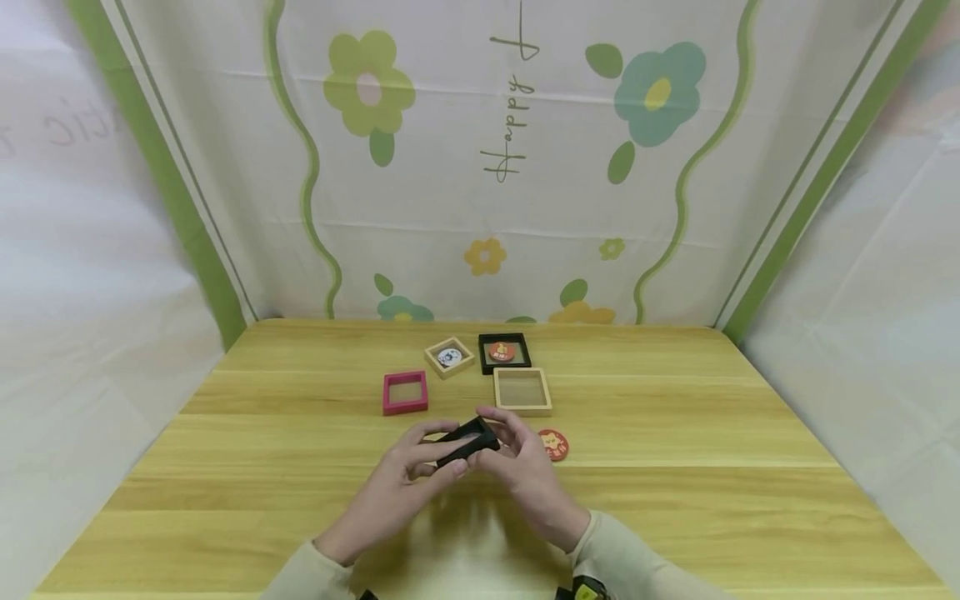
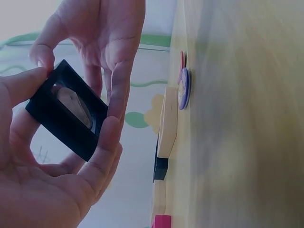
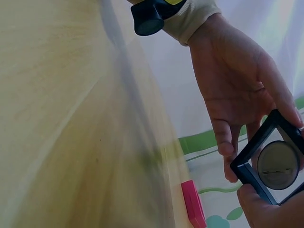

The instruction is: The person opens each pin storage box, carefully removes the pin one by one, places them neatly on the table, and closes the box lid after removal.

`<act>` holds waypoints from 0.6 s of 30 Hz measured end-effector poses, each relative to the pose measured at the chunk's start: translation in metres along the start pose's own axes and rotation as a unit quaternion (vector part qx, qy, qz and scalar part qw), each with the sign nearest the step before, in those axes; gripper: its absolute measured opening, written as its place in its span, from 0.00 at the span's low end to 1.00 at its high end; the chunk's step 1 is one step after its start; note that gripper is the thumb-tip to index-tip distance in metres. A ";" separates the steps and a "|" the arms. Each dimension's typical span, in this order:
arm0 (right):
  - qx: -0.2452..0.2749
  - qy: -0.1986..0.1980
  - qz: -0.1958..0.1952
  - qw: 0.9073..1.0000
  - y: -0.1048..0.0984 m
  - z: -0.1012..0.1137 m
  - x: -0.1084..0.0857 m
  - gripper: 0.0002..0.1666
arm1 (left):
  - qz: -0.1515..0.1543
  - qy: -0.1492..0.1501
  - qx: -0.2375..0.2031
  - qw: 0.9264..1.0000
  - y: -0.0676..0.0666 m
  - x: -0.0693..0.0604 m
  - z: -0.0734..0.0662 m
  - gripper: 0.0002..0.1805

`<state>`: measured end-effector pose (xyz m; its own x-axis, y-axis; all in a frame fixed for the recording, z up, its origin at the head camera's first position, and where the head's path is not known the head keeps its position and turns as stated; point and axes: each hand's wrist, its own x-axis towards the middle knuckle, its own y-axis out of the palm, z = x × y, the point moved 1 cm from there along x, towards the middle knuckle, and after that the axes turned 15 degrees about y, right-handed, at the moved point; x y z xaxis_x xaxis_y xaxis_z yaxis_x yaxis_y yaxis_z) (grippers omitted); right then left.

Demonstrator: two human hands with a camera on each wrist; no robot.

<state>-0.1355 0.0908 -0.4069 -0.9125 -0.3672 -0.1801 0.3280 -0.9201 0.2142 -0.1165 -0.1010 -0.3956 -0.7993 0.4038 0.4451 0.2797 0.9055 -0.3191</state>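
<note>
Both hands hold a small black square frame (image 1: pixel 455 455) tilted above the table. My left hand (image 1: pixel 397 483) grips it from the left, with fingers and thumb round its edges. On the other side my right hand (image 1: pixel 534 479) pinches its edge and corner. In the left wrist view the black frame (image 2: pixel 61 130) lies between the left hand (image 2: pixel 52 190) and the right hand (image 2: pixel 102 38). A round disc (image 3: pixel 278 165) shows inside the black frame (image 3: pixel 254 142) in the right wrist view; its print is too dark to read.
Beyond the hands lie a pink frame (image 1: pixel 406 407), a small wooden frame with a white badge (image 1: pixel 450 357), a black frame with a red badge (image 1: pixel 502 352), and a larger wooden frame (image 1: pixel 522 411). A loose red badge (image 1: pixel 554 445) lies beside the right hand. Printed cloth hangs behind.
</note>
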 end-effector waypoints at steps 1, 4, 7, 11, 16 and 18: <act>-0.002 0.004 0.001 1.000 0.000 0.000 0.000 0.39 | -0.001 -0.001 -0.003 1.000 0.000 0.000 0.000 0.16; -0.010 0.015 0.006 1.000 -0.002 0.001 0.001 0.39 | -0.001 -0.004 -0.011 1.000 0.001 -0.001 0.000 0.16; -0.013 0.022 0.014 1.000 -0.002 0.003 0.001 0.39 | -0.001 -0.007 -0.023 1.000 0.000 -0.001 0.001 0.16; -0.009 0.024 0.021 0.999 -0.003 0.004 0.001 0.40 | -0.002 -0.007 -0.035 0.999 -0.001 -0.001 0.001 0.16; -0.002 0.029 0.026 0.999 -0.004 0.006 0.001 0.41 | -0.004 -0.003 -0.046 0.999 -0.002 0.000 0.002 0.16; 0.001 0.033 0.029 0.999 -0.004 0.006 0.001 0.41 | -0.006 -0.004 -0.051 0.999 -0.002 0.000 0.002 0.16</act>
<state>-0.1390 0.0947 -0.4024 -0.8734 -0.4290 -0.2303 0.3801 -0.8963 0.2284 -0.1182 -0.1029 -0.3969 -0.8064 0.3930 0.4418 0.3234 0.9186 -0.2270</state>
